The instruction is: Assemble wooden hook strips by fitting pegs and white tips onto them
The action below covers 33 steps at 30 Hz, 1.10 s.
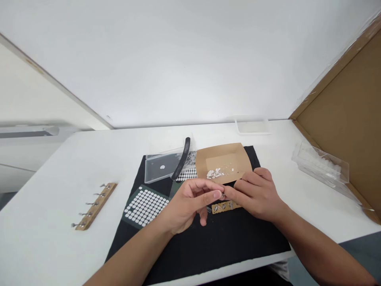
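My left hand (190, 202) and my right hand (257, 194) meet over a black mat (208, 242), fingertips pinched together on a tiny metal piece (222, 195). Just below them lies a small wooden strip with metal hooks (224, 207); my right hand rests on its right end. Behind the hands sits a brown paper tray (223, 161) holding small white scraps (216, 173). A green sheet of white round stickers (145, 206) lies left of my left hand.
A second wooden strip with several hooks (94, 205) lies on the white table at left. A clear plastic lid and a black tool (181, 159) sit behind the mat. A clear box (323, 167) stands at right beside a brown board (351, 127). A white tray (253, 126) is by the wall.
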{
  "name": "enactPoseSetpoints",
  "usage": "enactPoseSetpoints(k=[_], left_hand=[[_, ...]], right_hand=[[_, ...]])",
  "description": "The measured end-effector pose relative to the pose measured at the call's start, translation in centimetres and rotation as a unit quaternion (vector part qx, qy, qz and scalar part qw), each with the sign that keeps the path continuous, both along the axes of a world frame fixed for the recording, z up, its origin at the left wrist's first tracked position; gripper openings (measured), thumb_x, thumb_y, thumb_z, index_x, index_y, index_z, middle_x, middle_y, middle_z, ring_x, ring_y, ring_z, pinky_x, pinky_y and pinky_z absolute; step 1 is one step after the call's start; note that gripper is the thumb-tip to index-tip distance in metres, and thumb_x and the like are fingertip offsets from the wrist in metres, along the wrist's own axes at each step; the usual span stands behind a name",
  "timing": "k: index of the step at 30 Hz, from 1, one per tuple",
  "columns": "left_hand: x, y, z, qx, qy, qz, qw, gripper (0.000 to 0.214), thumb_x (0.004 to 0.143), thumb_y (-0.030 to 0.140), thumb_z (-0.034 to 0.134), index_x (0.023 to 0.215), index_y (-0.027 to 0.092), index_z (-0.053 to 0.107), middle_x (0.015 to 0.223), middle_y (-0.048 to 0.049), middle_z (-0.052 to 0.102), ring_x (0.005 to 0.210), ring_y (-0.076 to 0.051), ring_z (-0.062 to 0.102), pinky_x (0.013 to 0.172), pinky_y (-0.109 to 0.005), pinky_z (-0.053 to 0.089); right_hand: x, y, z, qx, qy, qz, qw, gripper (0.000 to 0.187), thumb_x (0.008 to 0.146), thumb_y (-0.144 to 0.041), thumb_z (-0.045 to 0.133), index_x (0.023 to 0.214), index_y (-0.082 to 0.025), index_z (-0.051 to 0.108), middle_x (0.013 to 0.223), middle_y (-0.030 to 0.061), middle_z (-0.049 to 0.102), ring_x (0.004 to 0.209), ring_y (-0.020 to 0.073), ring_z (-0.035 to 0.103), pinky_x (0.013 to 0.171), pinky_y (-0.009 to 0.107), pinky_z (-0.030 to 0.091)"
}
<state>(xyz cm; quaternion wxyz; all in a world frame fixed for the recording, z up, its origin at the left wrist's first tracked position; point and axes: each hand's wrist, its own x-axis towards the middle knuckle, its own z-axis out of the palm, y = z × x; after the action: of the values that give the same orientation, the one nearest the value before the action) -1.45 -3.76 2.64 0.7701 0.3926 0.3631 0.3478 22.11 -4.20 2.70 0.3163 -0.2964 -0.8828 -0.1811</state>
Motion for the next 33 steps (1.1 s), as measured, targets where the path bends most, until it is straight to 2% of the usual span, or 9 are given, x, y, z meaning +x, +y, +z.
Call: enactPoseSetpoints(k=[10,14,17,20,23,26,33], left_hand=[[0.1,-0.1,-0.1,0.065,0.004,-0.006,0.998,0.028,0.084,0.035,0.091,0.099,0.013,0.081,0.099,-0.0096,0.078,0.064,-0.011,0.068,0.036,-0.013,0.055],[-0.2,0.0,0.0,0.148,0.044,-0.013,0.988,0.026,0.084,0.031,0.090,0.099,0.013,0.078,0.101,-0.0093,0.075,0.070,-0.015,0.072,0.037,-0.016,0.058],[-0.6,0.2,0.5,0.279,0.107,-0.013,0.954,0.016,0.090,0.024,0.083,0.102,0.014,0.077,0.106,-0.0101,0.073,0.067,-0.012,0.071,0.040,-0.016,0.059],[-1.0,0.3,1.0,0.418,0.138,-0.015,0.898,0.015,0.092,0.014,0.077,0.107,0.018,0.078,0.104,-0.0091,0.073,0.071,-0.012,0.072,0.042,-0.013,0.055],[-1.2,0.4,1.3,0.510,0.139,-0.006,0.849,0.018,0.092,0.008,0.077,0.106,0.019,0.079,0.100,-0.0086,0.073,0.081,-0.015,0.074,0.043,-0.012,0.051],[-1.2,0.5,1.4,0.537,0.136,-0.008,0.833,0.018,0.093,0.006,0.075,0.105,0.019,0.078,0.098,-0.0085,0.073,0.080,-0.015,0.073,0.044,-0.013,0.051],[-1.4,0.5,1.8,0.533,0.145,-0.032,0.833,0.011,0.097,0.008,0.072,0.102,0.017,0.076,0.095,-0.0069,0.071,0.074,-0.012,0.069,0.047,-0.015,0.053]], right_hand=[[0.1,0.2,-0.1,-0.001,0.016,-0.003,1.000,0.010,0.105,-0.022,0.069,0.113,-0.025,0.072,0.065,-0.0050,0.054,0.072,0.0159,0.042,0.074,0.036,0.026],[0.0,0.3,0.0,-0.010,0.013,0.007,1.000,0.010,0.108,-0.021,0.063,0.110,-0.024,0.072,0.066,-0.0043,0.056,0.073,0.0163,0.042,0.073,0.036,0.025],[0.0,0.4,0.0,-0.033,0.015,0.033,0.999,0.014,0.110,-0.020,0.058,0.105,-0.022,0.071,0.067,-0.0040,0.059,0.072,0.0163,0.042,0.074,0.036,0.026],[-0.1,0.6,-0.2,-0.075,0.042,0.072,0.994,0.018,0.113,-0.023,0.055,0.102,-0.021,0.070,0.068,-0.0041,0.062,0.072,0.0156,0.044,0.075,0.036,0.026],[-0.4,0.6,-0.4,-0.110,0.078,0.105,0.985,0.024,0.114,-0.030,0.055,0.098,-0.020,0.069,0.068,-0.0039,0.063,0.071,0.0151,0.044,0.074,0.035,0.027],[-0.6,0.6,-0.7,-0.148,0.107,0.131,0.974,0.030,0.115,-0.034,0.051,0.095,-0.019,0.068,0.070,-0.0031,0.064,0.070,0.0148,0.044,0.074,0.035,0.028],[-0.7,0.6,-1.1,-0.210,0.137,0.165,0.954,0.029,0.113,-0.039,0.055,0.095,-0.020,0.068,0.070,-0.0028,0.064,0.069,0.0153,0.045,0.074,0.035,0.029]])
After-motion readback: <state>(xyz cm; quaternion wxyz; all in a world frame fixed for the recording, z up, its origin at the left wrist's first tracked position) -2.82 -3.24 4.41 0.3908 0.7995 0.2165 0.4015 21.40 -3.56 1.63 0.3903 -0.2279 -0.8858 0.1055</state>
